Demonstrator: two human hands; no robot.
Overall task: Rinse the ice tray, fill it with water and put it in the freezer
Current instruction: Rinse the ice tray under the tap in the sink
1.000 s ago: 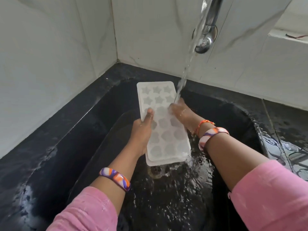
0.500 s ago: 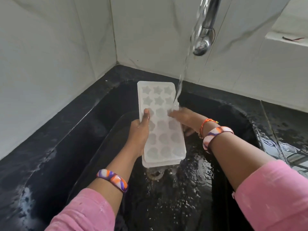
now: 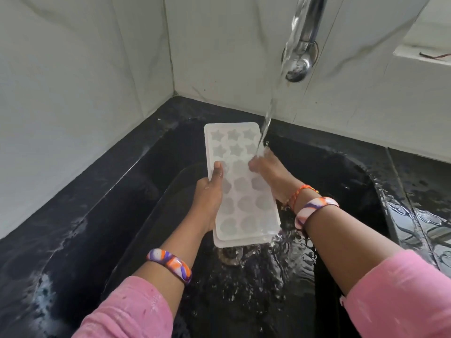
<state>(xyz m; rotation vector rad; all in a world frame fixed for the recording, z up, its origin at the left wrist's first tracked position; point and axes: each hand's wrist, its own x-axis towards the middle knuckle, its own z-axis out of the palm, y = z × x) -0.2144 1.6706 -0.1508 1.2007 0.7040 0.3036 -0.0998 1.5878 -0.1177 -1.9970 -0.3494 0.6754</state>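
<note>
Tray: ice tray point(image 3: 240, 186) tilted over sink point(image 3: 341, 172), little moved since a second ago.
Stream: water point(image 3: 268, 118) now strikes right hand point(image 3: 268, 174) at far right edge.
Fingers: left hand point(image 3: 210, 193) grips left edge; right hand's fingers rest on the tray's face.
Stage: rinsing; filling pending.

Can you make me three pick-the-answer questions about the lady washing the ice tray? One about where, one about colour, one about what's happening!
1. Where is the ice tray?
A. over the black sink
B. in a freezer
C. on a shelf

2. What colour are the sleeves?
A. green
B. pink
C. yellow

3. What is the tap doing?
A. it is off
B. it is dripping
C. it is running

Answers: 1 A, the left hand holds the tray above the sink. 2 B, both sleeves are pink. 3 C, a stream of water falls onto the right hand at the tray's edge.
</note>
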